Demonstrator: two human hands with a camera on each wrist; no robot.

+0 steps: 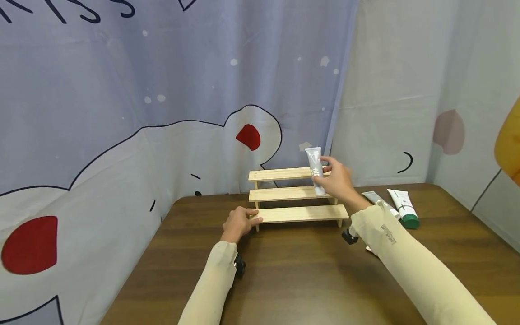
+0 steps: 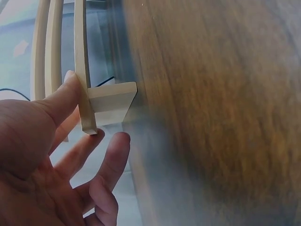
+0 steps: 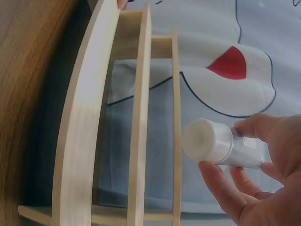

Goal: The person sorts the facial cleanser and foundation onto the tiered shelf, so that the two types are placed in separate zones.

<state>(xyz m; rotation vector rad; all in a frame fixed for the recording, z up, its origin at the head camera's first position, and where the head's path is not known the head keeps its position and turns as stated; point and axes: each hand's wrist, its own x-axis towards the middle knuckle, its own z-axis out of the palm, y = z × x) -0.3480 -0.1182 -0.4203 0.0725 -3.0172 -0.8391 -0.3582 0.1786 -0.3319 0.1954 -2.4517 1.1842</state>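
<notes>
Brown table [image 1: 292, 280]; tube [image 1: 314, 163] pinched in right hand [image 1: 339, 181].

Silver-grey tube [image 1: 315, 166], white cap [image 3: 202, 140]; pale-yellow rack [image 1: 300, 214].

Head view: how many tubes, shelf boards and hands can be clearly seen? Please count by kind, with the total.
Tubes: 3 (held tube, grey tube, green-capped tube)
Shelf boards: 3 (top board, middle board, bottom board)
Hands: 2 (left hand, right hand)
Total: 8
Not counted: a white thing mostly hidden by the right sleeve.
</notes>
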